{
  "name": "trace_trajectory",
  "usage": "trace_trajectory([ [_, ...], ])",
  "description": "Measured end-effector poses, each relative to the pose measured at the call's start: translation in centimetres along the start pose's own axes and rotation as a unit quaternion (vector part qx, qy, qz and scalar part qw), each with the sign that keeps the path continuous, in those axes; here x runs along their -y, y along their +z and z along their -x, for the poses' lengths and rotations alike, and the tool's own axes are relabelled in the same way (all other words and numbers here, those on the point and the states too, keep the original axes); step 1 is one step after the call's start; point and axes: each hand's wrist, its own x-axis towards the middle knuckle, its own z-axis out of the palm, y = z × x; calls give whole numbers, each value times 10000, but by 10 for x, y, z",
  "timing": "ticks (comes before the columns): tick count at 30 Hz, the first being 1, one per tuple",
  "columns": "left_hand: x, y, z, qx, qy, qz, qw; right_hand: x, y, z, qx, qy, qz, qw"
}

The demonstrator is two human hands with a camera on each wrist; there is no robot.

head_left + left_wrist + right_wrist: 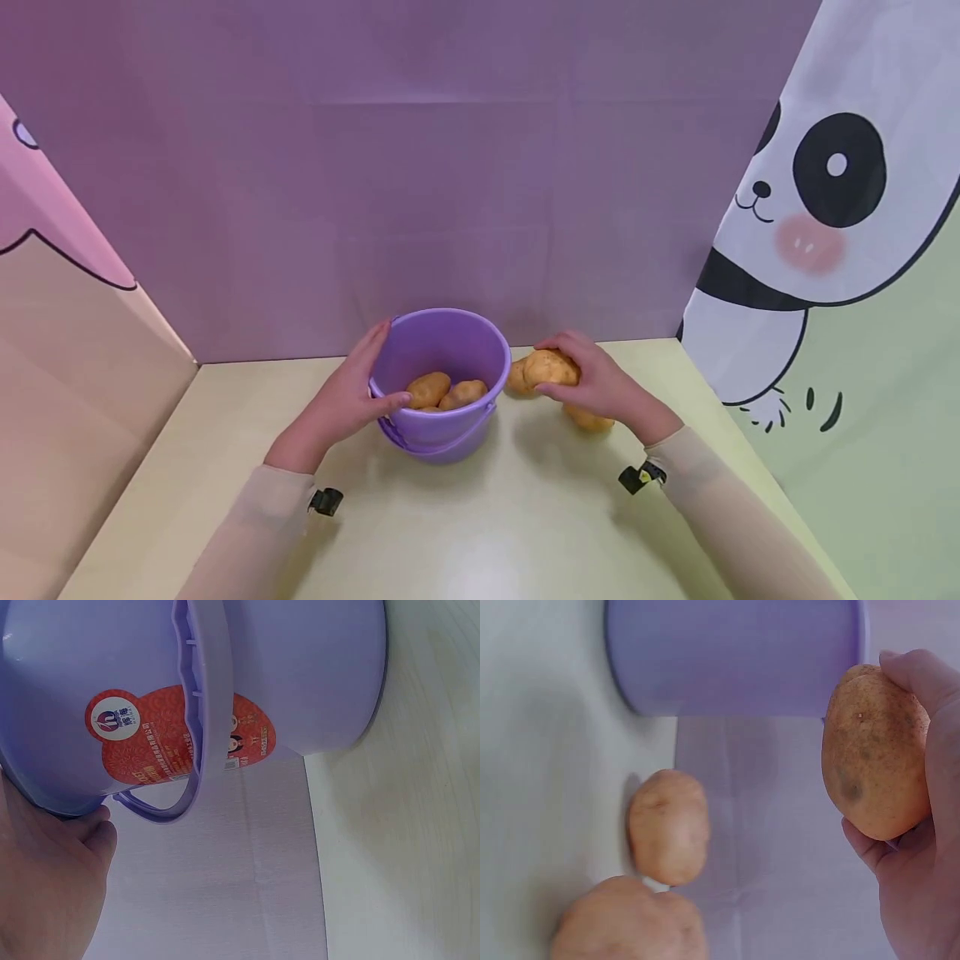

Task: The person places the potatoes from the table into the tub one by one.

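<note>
A purple bucket (446,423) stands upright on the table, several potatoes (428,389) lying inside it. My left hand (351,393) grips its rim at the left, thumb over the near edge; the left wrist view shows the bucket's red label (161,742) and its lowered handle (214,690). To the right of the bucket, my right hand (596,382) holds a potato (874,754) between thumb and fingers, raised above the table. Behind that one lies a second potato (516,380), and another potato (589,419) sits partly hidden under the right hand.
The pale table (465,533) meets a purple cloth wall (450,183) close behind the bucket. A panel with a panda drawing (802,192) stands on the right, a pink and beige panel (75,350) on the left.
</note>
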Motion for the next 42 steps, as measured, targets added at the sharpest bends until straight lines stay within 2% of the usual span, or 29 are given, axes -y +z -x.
trace_trajectory([
  [6,2,3,2,-54,106,56,9999,10,-7,-13,13,-167,-116,9998],
  [16,3,4,0,-44,28,27,10000,28,-8,-44,112,-362,-187,9991],
  [27,6,4,0,-59,63,42,10000,41,5,-77,393,-650,-41,9971],
  [35,5,4,-1,-88,96,76,9999,51,17,-96,599,-634,133,9961],
  [42,3,5,0,-68,71,107,9999,50,23,-106,777,-651,63,9948],
])
